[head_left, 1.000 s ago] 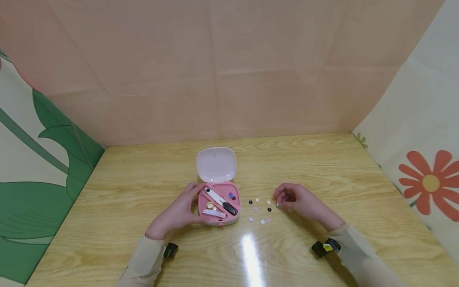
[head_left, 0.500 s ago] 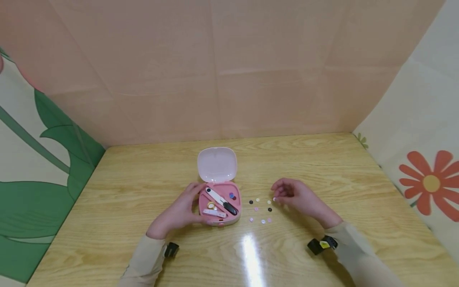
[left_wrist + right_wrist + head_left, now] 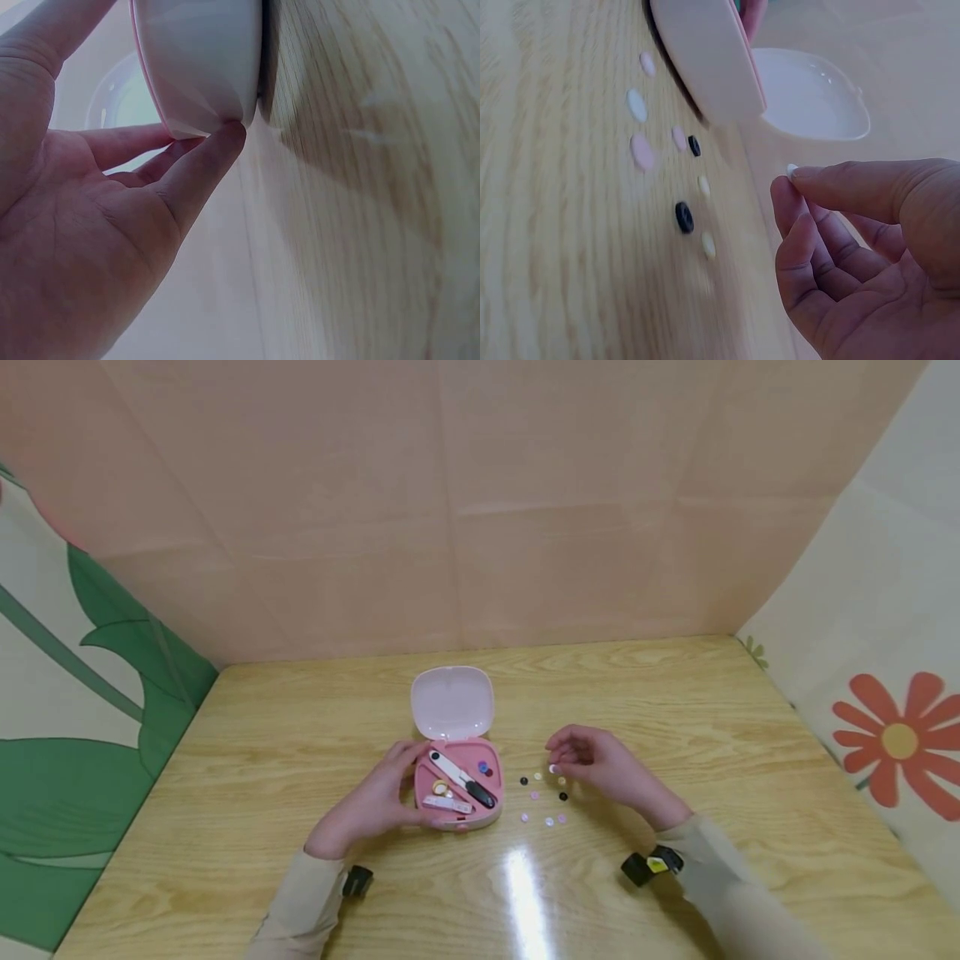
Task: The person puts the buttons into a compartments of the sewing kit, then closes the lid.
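Observation:
My left hand [image 3: 375, 802] holds a pink box [image 3: 476, 750] by its left side, thumb at the front and fingers at the back. In the left wrist view, fingertips press the box's pale outer wall [image 3: 202, 67]. The lid [image 3: 452, 703] is swung back. Inside lie a white-and-black tool [image 3: 459, 778], a white strip with printed marks [image 3: 447, 805], a gold-rimmed round piece [image 3: 440, 788], and blue and dark red buttons [image 3: 484, 768]. My right hand [image 3: 603, 767] pinches a small white button [image 3: 792, 171] between thumb and index finger, above the table right of the box.
Several loose buttons lie on the wooden table between box and right hand: black [image 3: 563, 797], pink [image 3: 535, 796], white [image 3: 550, 822] and cream [image 3: 537, 776]. A pinkish backdrop [image 3: 450, 527] stands behind the table, with patterned cloths at both sides.
My right hand has lifted and moved left with the white button, passing over the loose buttons toward the box. The left hand and box stay in place.

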Motion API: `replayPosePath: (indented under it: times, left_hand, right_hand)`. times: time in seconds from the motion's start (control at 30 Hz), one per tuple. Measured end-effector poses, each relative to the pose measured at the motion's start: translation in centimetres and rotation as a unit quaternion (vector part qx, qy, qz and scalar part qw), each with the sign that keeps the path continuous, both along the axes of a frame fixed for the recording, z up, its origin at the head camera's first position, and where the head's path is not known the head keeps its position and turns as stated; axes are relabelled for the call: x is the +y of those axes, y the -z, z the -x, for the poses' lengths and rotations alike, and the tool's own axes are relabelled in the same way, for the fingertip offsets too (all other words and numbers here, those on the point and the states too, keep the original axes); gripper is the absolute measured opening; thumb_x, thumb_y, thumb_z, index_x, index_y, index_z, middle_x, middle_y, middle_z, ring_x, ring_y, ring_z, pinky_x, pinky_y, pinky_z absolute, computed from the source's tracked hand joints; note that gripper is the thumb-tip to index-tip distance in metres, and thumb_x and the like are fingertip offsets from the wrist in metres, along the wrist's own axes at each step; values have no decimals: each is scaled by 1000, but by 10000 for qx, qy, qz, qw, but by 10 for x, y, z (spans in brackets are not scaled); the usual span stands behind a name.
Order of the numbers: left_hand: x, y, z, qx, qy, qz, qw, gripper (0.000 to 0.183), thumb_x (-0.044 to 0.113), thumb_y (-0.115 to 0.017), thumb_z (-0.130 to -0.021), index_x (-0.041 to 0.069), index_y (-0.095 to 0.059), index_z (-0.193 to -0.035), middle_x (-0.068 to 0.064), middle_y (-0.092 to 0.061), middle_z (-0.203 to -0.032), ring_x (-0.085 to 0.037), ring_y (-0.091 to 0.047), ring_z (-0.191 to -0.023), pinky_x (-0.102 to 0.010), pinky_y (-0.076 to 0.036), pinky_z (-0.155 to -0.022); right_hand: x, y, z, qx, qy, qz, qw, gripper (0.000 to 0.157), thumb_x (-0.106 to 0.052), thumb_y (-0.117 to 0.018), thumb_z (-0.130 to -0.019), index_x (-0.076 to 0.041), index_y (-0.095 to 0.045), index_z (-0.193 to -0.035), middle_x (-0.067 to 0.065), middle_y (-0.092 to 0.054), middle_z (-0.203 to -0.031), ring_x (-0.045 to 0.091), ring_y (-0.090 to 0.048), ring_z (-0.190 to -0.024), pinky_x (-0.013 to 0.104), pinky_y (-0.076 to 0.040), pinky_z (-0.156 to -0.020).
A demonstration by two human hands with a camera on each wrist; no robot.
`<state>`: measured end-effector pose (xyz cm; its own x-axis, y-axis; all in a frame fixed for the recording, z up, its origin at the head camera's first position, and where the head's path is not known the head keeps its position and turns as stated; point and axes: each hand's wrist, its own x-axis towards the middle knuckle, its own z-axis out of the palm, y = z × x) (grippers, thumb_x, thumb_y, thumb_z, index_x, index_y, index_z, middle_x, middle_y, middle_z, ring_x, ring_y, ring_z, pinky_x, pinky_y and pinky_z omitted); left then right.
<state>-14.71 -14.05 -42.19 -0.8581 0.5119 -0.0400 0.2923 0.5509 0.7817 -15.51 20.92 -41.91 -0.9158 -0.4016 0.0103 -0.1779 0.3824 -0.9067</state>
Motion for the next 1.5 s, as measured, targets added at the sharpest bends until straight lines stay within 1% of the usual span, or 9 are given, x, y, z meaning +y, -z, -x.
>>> replayPosePath:
  times: [0.07, 0.27, 0.5, 0.7, 0.8, 0.9, 1.03, 1.23, 1.5]
  left_hand:
    - [0, 0, 0, -19, -32, 76, 10000, 102, 46, -86, -64, 21, -35, -148, 5, -40, -130, -17, -38, -125, -44, -31, -110]
    - [0, -1, 1, -20, -28, 110, 9999, 102, 45, -86, -65, 20, -34, -148, 5, -40, -131, -16, -38, -124, -43, -32, -109]
    - [0, -3, 0, 9, 38, 24, 10000, 101, 41, -87, -65, 17, -34, -148, 2, -40, -131, -18, -39, -124, -44, -32, -109]
    - [-1, -1, 0, -19, 37, 56, 10000, 101, 42, -86, -65, 20, -33, -149, 3, -40, -131, -17, -38, -125, -44, -32, -110]
    - [-1, -1, 1, -12, 40, 69, 10000, 101, 42, -86, -65, 20, -33, -149, 3, -40, -131, -16, -38, -125, -44, -31, -110]
    - [-1, -1, 1, 6, 35, 113, 9999, 101, 42, -86, -66, 19, -33, -149, 3, -40, -131, -15, -38, -124, -41, -32, -110]
    - [0, -2, 1, 31, 47, 173, 9998, 101, 42, -86, -66, 19, -33, -149, 4, -40, -131, -14, -39, -123, -39, -32, -109]
    - [0, -1, 2, 12, 53, 235, 9997, 102, 44, -86, -66, 20, -33, -149, 5, -40, -131, -13, -39, -122, -39, -33, -109]
    - [-1, -1, 2, 148, 98, 47, 9998, 103, 44, -86, -64, 16, -34, -148, 2, -42, -130, -17, -40, -123, -43, -32, -109]
  right_hand:
    - [-3, -1, 1, -37, -18, 52, 10000, 29, 2, -69, -84, 8, -58, -110, 15, -65, -97, 25, -63, -88, 28, -56, -75]
    - [-13, -6, 3, -133, -61, 249, 9996, 29, 3, -68, -85, 9, -57, -111, 18, -64, -98, 27, -62, -90, 28, -56, -77]
    - [-25, -10, 7, -10, -50, 140, 9999, 27, 0, -69, -86, 5, -59, -110, 11, -65, -95, 23, -63, -86, 28, -57, -74]
    - [-36, -12, 11, -8, -50, 173, 9998, 27, -1, -70, -85, 6, -59, -109, 11, -65, -94, 24, -63, -86, 29, -56, -74]
    - [-43, -13, 13, -52, 6, 160, 9999, 26, 0, -70, -85, 5, -60, -109, 11, -66, -94, 24, -63, -86, 27, -56, -73]
    - [-49, -12, 15, -90, 43, 202, 9997, 25, 3, -69, -85, 4, -60, -108, 14, -65, -95, 27, -63, -86, 27, -56, -72]
    - [-55, -9, 17, -147, 25, 327, 9994, 25, 7, -68, -84, 6, -60, -107, 18, -65, -96, 33, -62, -87, 29, -57, -72]
    - [-60, -6, 17, -279, -3, 463, 9985, 28, 1, -69, -85, 7, -59, -110, 13, -65, -96, 28, -62, -87, 30, -57, -73]
    - [-65, -6, 17, -281, -29, 694, 9972, 29, 3, -69, -84, 9, -58, -110, 15, -65, -96, 28, -62, -85, 29, -56, -71]
